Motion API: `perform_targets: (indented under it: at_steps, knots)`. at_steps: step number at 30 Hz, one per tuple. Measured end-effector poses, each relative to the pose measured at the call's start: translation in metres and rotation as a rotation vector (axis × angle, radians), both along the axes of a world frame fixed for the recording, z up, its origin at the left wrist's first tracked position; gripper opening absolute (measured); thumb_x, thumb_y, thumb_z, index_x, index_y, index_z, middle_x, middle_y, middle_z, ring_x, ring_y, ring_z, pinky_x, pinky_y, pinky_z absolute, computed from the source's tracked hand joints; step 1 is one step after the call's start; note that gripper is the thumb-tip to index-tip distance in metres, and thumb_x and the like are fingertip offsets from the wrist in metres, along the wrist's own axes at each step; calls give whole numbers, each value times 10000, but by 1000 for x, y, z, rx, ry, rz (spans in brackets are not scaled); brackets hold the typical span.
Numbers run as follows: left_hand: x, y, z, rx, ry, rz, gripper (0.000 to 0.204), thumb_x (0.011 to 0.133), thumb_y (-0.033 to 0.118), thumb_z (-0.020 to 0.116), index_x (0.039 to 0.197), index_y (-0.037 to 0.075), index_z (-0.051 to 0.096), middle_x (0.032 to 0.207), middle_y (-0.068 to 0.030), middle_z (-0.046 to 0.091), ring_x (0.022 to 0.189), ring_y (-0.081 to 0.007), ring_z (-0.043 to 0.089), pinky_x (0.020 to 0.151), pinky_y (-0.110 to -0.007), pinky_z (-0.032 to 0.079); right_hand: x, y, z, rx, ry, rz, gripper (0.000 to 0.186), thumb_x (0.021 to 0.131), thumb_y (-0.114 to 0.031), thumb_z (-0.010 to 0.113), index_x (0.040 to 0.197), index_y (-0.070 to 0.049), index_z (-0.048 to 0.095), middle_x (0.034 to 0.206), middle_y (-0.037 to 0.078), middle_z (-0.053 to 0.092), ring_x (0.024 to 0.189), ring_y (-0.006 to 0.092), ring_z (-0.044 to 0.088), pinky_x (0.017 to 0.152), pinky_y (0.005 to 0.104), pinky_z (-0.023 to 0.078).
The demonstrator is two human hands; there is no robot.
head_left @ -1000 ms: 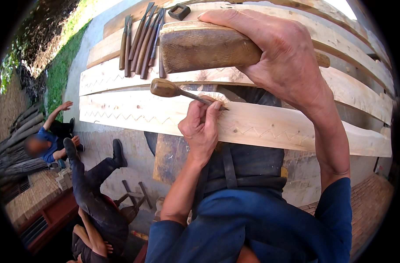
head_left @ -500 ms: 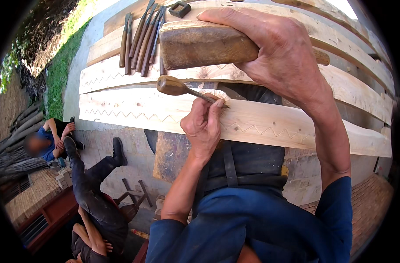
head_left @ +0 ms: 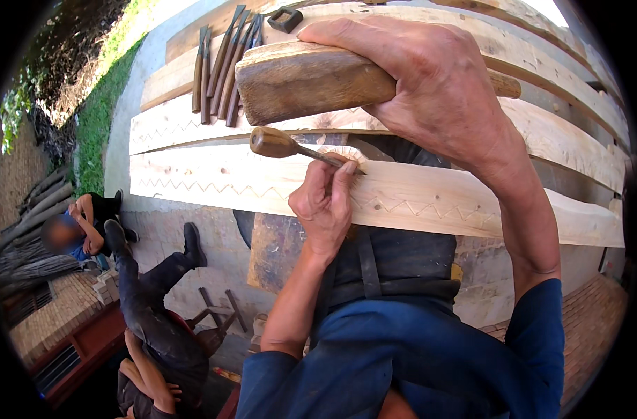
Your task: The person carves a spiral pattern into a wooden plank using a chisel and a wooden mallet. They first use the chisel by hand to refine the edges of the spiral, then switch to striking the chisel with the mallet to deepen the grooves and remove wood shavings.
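My left hand [head_left: 323, 199] pinches the metal shank of a wood chisel [head_left: 273, 142]. The chisel leans over, its wooden handle up to the left and its tip on the pale board [head_left: 416, 187]. A zigzag line is carved along that board, and short cuts form a curved pattern behind my fingers. In my right hand [head_left: 447, 91] is a wooden mallet [head_left: 311, 82], gripped by its handle. The mallet's head hangs close above the chisel handle, a small gap showing between them. My right palm hides part of the mallet's handle.
Several chisels [head_left: 220, 77] lie in a row on the planks at the back left, beside a small dark metal block [head_left: 285, 19]. More long planks [head_left: 563, 140] stretch behind the board. Two people sit at the left, one with legs [head_left: 151, 279] stretched out near a wooden stool [head_left: 220, 311].
The mallet in my right hand has come slightly down and to the left, nearer the chisel handle. My left hand and the chisel have hardly moved.
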State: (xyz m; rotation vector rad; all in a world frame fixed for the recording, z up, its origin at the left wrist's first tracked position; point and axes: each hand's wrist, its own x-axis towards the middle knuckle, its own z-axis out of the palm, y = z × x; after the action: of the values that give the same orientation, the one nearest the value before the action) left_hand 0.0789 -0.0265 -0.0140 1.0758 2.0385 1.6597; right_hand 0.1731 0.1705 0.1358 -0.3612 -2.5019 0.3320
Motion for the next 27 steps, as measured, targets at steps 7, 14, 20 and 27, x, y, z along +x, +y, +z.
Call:
perform_targets:
  at_steps: [7, 14, 20, 27]
  knots:
    - [-1, 0, -1, 2, 38, -4, 67, 1019, 29, 798, 1038, -13, 750, 796, -117, 798, 677, -143, 735, 654, -295, 566, -9, -4, 30, -23, 6, 56, 415, 860, -72, 779, 1266, -77, 693, 891, 116, 737, 852, 317, 764, 710, 449, 579]
    - [-1, -1, -4, -17, 53, 3, 64, 1018, 23, 802, 1034, -8, 748, 765, -113, 773, 642, -136, 697, 634, -288, 543, -16, -3, 32, 10, 100, 94, 373, 861, -76, 773, 1217, -48, 664, 842, 131, 710, 810, 348, 753, 696, 479, 568]
    - [-3, -2, -4, 8, 49, 11, 70, 1010, 11, 807, 1046, -7, 750, 757, -106, 759, 638, -129, 676, 634, -278, 535, -32, 4, 25, 95, 186, 92, 327, 868, -85, 781, 1164, -35, 650, 824, 141, 697, 783, 358, 743, 688, 483, 567]
    - [4, 4, 5, 35, 81, -18, 72, 1015, 19, 806, 1046, -13, 749, 754, -92, 755, 640, -110, 665, 633, -271, 528, -42, -12, 10, 150, 281, 42, 85, 873, -119, 802, 940, -128, 750, 880, 94, 791, 898, 253, 803, 785, 430, 619]
